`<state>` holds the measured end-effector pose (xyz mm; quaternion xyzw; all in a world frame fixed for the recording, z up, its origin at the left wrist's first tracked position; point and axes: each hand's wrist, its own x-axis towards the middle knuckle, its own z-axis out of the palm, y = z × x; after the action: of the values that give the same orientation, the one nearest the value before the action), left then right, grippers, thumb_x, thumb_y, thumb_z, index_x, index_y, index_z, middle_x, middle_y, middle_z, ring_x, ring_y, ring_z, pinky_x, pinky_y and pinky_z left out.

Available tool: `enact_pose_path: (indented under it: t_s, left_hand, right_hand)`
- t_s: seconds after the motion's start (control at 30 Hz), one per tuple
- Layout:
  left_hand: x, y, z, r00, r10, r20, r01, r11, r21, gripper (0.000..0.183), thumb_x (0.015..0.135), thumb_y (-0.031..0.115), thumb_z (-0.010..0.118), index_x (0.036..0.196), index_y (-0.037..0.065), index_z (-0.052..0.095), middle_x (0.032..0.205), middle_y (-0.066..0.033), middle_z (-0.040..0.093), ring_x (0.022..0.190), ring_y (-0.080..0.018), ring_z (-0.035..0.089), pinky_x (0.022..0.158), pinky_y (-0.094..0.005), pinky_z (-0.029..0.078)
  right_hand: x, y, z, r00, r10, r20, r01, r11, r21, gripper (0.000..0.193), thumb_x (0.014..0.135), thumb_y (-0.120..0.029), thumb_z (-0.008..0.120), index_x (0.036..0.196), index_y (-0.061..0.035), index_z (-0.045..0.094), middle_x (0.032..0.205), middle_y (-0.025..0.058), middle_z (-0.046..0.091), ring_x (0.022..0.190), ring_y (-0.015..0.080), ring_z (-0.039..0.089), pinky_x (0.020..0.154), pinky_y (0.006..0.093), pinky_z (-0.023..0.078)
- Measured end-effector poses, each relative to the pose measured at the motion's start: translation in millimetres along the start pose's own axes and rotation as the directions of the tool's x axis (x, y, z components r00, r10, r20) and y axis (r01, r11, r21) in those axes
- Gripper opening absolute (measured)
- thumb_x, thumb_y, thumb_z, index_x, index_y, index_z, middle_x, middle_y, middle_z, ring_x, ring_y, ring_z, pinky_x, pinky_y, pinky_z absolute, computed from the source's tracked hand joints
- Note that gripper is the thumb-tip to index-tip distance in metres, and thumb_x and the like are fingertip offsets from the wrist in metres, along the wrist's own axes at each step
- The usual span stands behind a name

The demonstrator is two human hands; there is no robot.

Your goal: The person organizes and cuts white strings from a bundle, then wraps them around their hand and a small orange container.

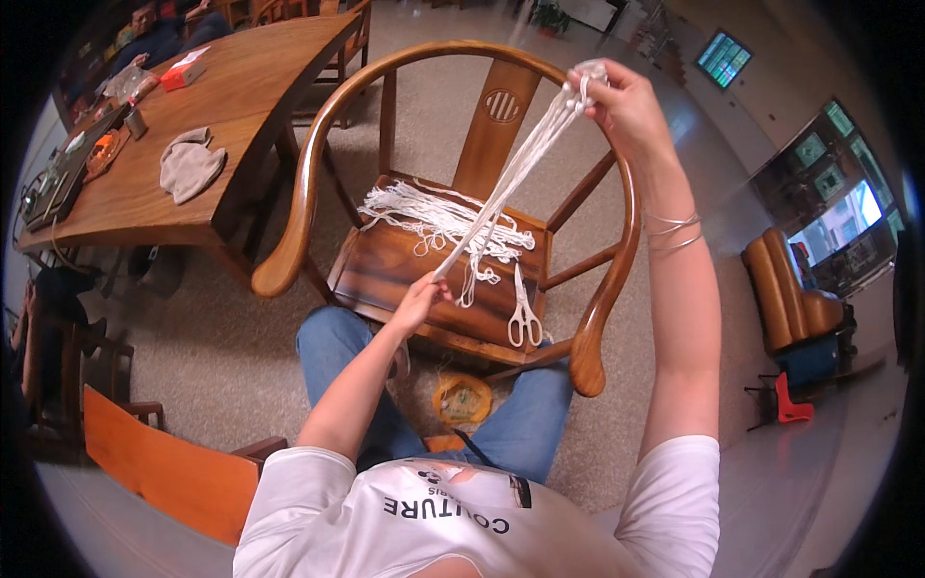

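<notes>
A bundle of white cords (pixel 525 159) is stretched slantwise between my two hands over a wooden armchair (pixel 385 265). My right hand (pixel 609 91), raised high near the chair's curved top rail, is closed round the bundle's upper, looped end. Lower down, above the front of the seat, my left hand (pixel 422 301) pinches the bundle's other end. More white cords (pixel 414 212) lie in a loose heap across the seat, and some loose strands hang by the stretched bundle. White-handled scissors (pixel 522 313) rest on the seat's right side, blades pointing away from me.
A wooden table (pixel 260 72) at the left bears a beige cloth item (pixel 193 164), a red tissue box (pixel 183 69) and a dark tray (pixel 72 169). Below the seat, between my knees, is a yellow container (pixel 462 397). A person (pixel 159 39) sits beyond the table.
</notes>
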<state>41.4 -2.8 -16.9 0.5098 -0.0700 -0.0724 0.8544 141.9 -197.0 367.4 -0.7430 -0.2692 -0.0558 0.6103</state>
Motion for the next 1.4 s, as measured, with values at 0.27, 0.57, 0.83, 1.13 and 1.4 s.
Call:
enact_pose_path:
  t_s: [0.27, 0.57, 0.83, 1.13, 1.4]
  left_hand:
    - [-18.2, -21.3, -92.0, 0.997, -0.043, -0.062, 0.075, 0.582, 0.81, 0.045, 0.076, 0.011, 0.063, 0.117, -0.001, 0.049, 0.113, -0.0147, 0.058, 0.105, -0.027, 0.055, 0.089, -0.0363, 0.043]
    - [50.5, 187.2, 107.5, 0.819, 0.497, 0.286, -0.568, 0.771, 0.287, 0.058, 0.081, 0.021, 0.067, 0.129, 0.001, 0.039, 0.119, -0.0094, 0.051, 0.11, -0.0189, 0.05, 0.094, -0.0312, 0.039]
    - [16.7, 172.1, 121.2, 0.979, 0.085, 0.183, -0.065, 0.991, -0.115, 0.027, 0.097, 0.025, 0.042, 0.119, 0.01, 0.047, 0.088, 0.006, 0.051, 0.069, 0.0009, 0.043, 0.055, -0.0137, 0.033]
    - [6.7, 157.8, 120.6, 0.988, 0.137, 0.075, -0.14, 0.989, 0.037, 0.021, 0.097, 0.029, 0.042, 0.102, 0.012, 0.054, 0.066, 0.0073, 0.045, 0.055, 0.0, 0.036, 0.048, -0.0146, 0.027]
    - [0.9, 151.1, 115.0, 0.975, 0.222, -0.008, -0.223, 0.975, -0.018, 0.02, 0.095, 0.024, 0.048, 0.101, 0.006, 0.056, 0.074, 0.0026, 0.055, 0.06, -0.0023, 0.048, 0.052, -0.0164, 0.038]
  right_hand:
    - [-23.3, 31.4, 31.8, 0.995, 0.097, 0.016, -0.098, 0.995, 0.024, 0.009, 0.08, -0.005, 0.061, 0.087, 0.0004, 0.064, 0.079, 0.0039, 0.063, 0.064, 0.0058, 0.056, 0.053, 0.0169, 0.047]
    - [-41.0, 33.3, 65.7, 0.98, 0.012, 0.199, -0.002, 0.999, -0.048, 0.009, 0.078, -0.001, 0.056, 0.084, 0.0006, 0.063, 0.075, 0.0023, 0.061, 0.064, 0.0068, 0.056, 0.053, 0.0195, 0.047]
    - [-65.6, 53.2, 48.3, 0.965, 0.117, 0.233, -0.138, 0.987, 0.078, 0.012, 0.082, -0.003, 0.058, 0.093, 0.0001, 0.062, 0.08, 0.0015, 0.061, 0.069, 0.0054, 0.054, 0.059, 0.0177, 0.043]
    - [-100.2, 78.8, 70.8, 0.995, 0.094, 0.019, -0.091, 0.868, 0.488, 0.049, 0.082, 0.001, 0.058, 0.126, -0.0004, 0.038, 0.101, 0.0097, 0.056, 0.08, 0.01, 0.058, 0.065, 0.0202, 0.049]
    - [-121.8, 80.3, 81.1, 0.995, 0.011, -0.103, 0.04, 0.878, 0.477, 0.053, 0.081, 0.003, 0.057, 0.129, -0.0004, 0.035, 0.108, 0.0139, 0.051, 0.088, 0.014, 0.058, 0.072, 0.0234, 0.05]
